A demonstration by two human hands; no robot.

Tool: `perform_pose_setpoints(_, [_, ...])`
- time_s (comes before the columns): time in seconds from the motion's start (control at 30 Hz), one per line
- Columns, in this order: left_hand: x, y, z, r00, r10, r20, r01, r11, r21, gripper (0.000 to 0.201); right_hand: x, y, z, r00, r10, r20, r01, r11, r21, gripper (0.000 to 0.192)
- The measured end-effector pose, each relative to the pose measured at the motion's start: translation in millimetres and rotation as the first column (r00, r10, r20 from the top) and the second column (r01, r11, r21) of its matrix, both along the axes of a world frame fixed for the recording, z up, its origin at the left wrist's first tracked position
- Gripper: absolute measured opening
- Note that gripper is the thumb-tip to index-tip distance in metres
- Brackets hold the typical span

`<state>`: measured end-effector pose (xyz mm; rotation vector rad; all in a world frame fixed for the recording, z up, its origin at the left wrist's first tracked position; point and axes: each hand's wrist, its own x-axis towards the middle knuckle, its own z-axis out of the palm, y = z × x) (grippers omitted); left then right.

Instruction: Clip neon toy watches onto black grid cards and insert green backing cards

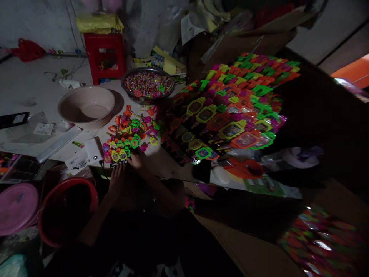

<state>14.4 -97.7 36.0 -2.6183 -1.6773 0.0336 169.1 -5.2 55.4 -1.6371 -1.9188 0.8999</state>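
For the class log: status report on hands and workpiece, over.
Left hand and right hand both on the row of small toy watches. Loose bright pieces right behind it. Beige bowl clear at left.

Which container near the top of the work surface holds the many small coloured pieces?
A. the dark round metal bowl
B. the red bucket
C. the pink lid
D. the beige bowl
A: the dark round metal bowl is full of small coloured pieces, while the beige bowl beside it on the left looks empty inside.
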Motion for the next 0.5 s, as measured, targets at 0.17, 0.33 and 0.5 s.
perform_pose_setpoints(0.17, [1.4,-1.0,-1.4,0.999,-0.001,0.041,0.000,1.000,0.019,0.058,31.9,-8.7,-1.1,0.996,0.009,-0.093,0.000,0.995,0.096,0.025])
perform_pose_setpoints(0.33, [2.4,-3.3,0.3,0.999,0.001,0.052,-0.003,0.999,0.038,0.057,87.5,-2.7,3.6,0.960,-0.274,0.061,0.248,0.929,0.275,0.048])
perform_pose_setpoints(0.5, [1.1,-0.7,5.8,0.999,-0.009,0.047,0.009,1.000,0.002,0.057,110.5,24.5,3.1,0.955,-0.200,0.218,0.125,0.940,0.316,0.041])
